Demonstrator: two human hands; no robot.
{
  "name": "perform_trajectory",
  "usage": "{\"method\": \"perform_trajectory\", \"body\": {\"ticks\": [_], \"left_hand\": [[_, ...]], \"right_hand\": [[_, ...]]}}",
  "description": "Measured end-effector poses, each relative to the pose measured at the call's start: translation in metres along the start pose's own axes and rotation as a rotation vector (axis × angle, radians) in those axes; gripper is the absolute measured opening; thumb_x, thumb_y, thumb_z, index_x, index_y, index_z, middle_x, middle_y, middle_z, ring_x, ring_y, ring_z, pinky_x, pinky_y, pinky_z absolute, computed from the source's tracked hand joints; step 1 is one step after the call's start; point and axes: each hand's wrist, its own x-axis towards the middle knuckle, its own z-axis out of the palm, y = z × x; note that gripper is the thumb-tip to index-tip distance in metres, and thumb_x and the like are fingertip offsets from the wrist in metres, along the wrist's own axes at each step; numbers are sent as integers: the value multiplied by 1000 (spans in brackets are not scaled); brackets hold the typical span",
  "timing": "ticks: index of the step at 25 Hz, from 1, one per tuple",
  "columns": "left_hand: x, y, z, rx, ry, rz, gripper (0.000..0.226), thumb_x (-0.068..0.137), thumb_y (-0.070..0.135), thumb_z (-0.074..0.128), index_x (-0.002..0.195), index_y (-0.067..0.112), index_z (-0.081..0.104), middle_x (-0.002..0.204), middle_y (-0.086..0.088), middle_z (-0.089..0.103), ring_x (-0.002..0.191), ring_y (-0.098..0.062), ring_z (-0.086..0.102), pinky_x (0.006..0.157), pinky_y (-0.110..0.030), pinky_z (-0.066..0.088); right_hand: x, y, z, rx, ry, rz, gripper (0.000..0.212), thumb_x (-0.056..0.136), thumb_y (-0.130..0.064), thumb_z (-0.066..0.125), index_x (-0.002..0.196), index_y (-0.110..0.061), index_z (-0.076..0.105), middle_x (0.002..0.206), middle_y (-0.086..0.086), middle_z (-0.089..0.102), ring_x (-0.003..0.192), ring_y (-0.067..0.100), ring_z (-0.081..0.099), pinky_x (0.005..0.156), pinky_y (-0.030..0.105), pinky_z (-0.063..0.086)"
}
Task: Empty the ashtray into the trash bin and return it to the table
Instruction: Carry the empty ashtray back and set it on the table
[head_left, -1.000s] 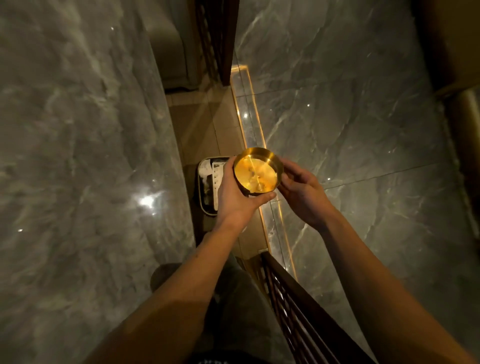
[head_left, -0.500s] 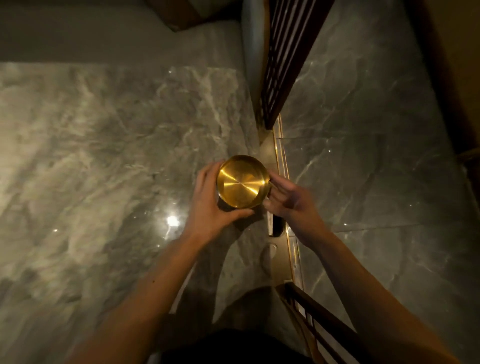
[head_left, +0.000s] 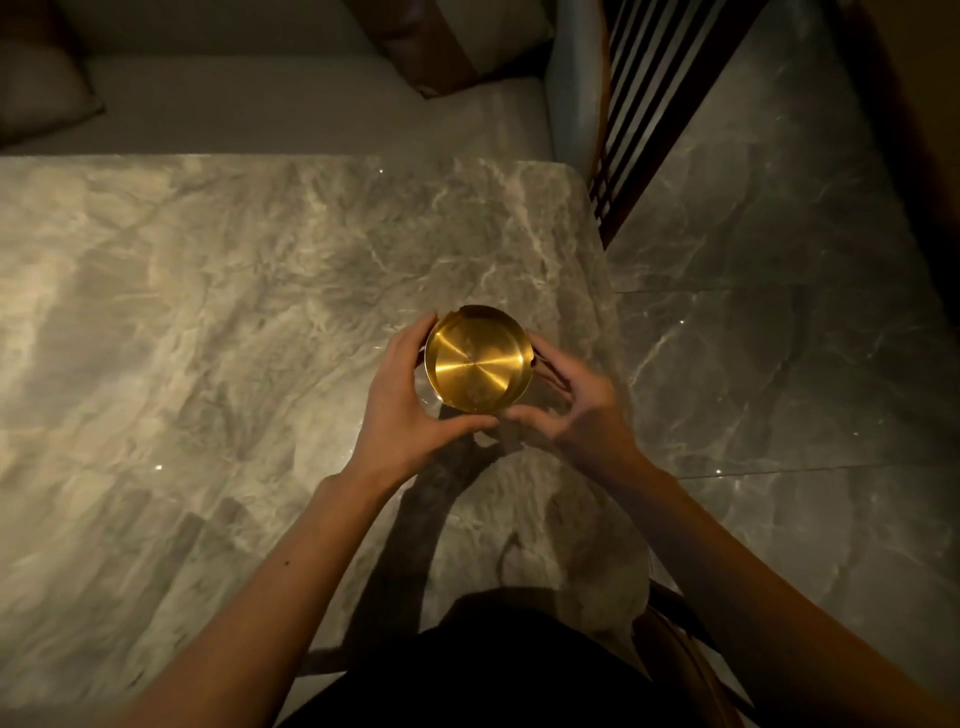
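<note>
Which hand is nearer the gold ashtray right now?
Left. The left hand wraps the ashtray from its left side, fingers on the rim and thumb below it. The right hand cups its right side, fingers curled close; contact can't be confirmed.

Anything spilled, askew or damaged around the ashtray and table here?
Nothing stands out. The gold ashtray sits level between the left hand and right hand over the marble table, with no ash visible on it.

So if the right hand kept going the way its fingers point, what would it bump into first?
The gold ashtray. The right hand points left at it, probably touching its rim already; the left hand holds the other side.
</note>
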Motion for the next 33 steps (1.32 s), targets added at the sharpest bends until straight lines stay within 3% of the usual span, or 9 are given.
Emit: {"method": "perform_trajectory", "body": {"ticks": [4, 9, 13, 17, 23, 28, 33], "left_hand": [[-18, -1, -8, -55, 39, -5, 106, 55, 37, 95, 145, 19, 42, 141, 10, 51, 131, -2, 48, 107, -21, 41], [-38, 0, -12, -32, 107, -7, 102, 60, 32, 94, 146, 14, 42, 144, 2, 52, 133, -10, 49, 110, -28, 42], [-51, -2, -27, -23, 156, -10, 101, 61, 40, 91, 146, 18, 42, 144, 5, 51, 134, -6, 47, 110, -23, 40], [-60, -11, -59, -37, 211, -21, 99, 60, 38, 92, 144, 20, 43, 141, 9, 53, 131, -2, 49, 108, -20, 41], [-63, -56, -155, -34, 218, -12, 100, 58, 52, 87, 144, 28, 43, 143, 15, 51, 132, -1, 47, 109, -26, 41], [-68, -116, -262, -93, 148, 6, 98, 57, 46, 89, 143, 27, 45, 142, 12, 52, 133, -3, 47, 110, -29, 40], [-89, -154, -353, -92, 128, -10, 98, 57, 41, 91, 143, 26, 46, 141, 10, 53, 132, -4, 48, 109, -27, 41]], "right_hand": [[0, -6, 4, 47, -36, -7, 77, 70, -19, 85, 138, -27, 48, 132, -9, 58, 126, 7, 54, 107, 35, 45], [0, -9, 6, 19, -109, -43, 77, 70, -15, 85, 134, -34, 47, 126, -27, 53, 124, -2, 52, 106, 24, 43], [4, -25, 18, 4, -150, -96, 76, 70, -20, 84, 138, -23, 50, 132, -10, 57, 125, 4, 54, 106, 26, 45], [12, -46, 47, 2, -192, -113, 76, 70, -21, 84, 138, -27, 48, 131, -15, 56, 124, 1, 53, 105, 25, 44], [36, -86, 142, -60, -173, -106, 74, 73, -25, 83, 138, -28, 50, 134, -10, 58, 125, 4, 53, 104, 24, 45], [53, -124, 256, -89, -96, -59, 76, 71, -22, 84, 138, -27, 50, 130, -18, 56, 122, -4, 52, 103, 14, 40], [59, -170, 343, -96, -131, -26, 74, 72, -24, 84, 138, -28, 50, 126, -22, 56, 119, -9, 51, 100, 7, 37]]}}
